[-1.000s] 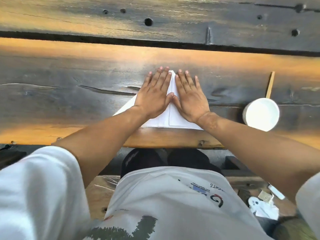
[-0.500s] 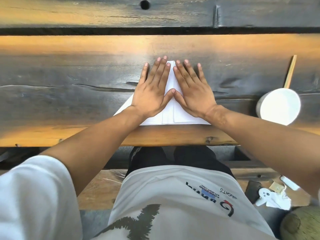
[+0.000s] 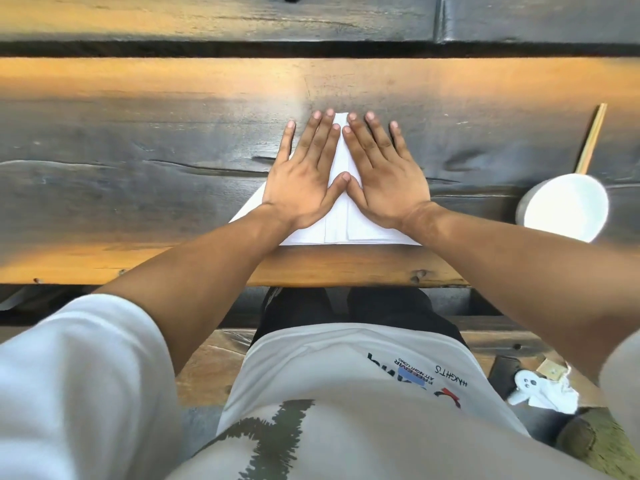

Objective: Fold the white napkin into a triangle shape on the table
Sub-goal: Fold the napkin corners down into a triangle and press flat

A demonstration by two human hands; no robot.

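The white napkin (image 3: 341, 227) lies on the dark wooden table (image 3: 138, 174) as a triangle, its tip pointing away from me and its base along the near edge. My left hand (image 3: 304, 178) presses flat on the napkin's left half with straight fingers. Flat on the right half lies my right hand (image 3: 381, 174), and the two thumbs touch at the centre line. Both hands cover most of the napkin; only the tip, the middle strip and the base corners show.
A white cup (image 3: 564, 207) stands at the right of the table with a wooden stick (image 3: 590, 143) beside it. A gap (image 3: 311, 49) runs between the planks at the back. Small objects (image 3: 540, 389) lie on the bench at lower right.
Both hands stay flat on the napkin. The fingers have spread slightly apart, and the view has shifted a little towards the near table edge.
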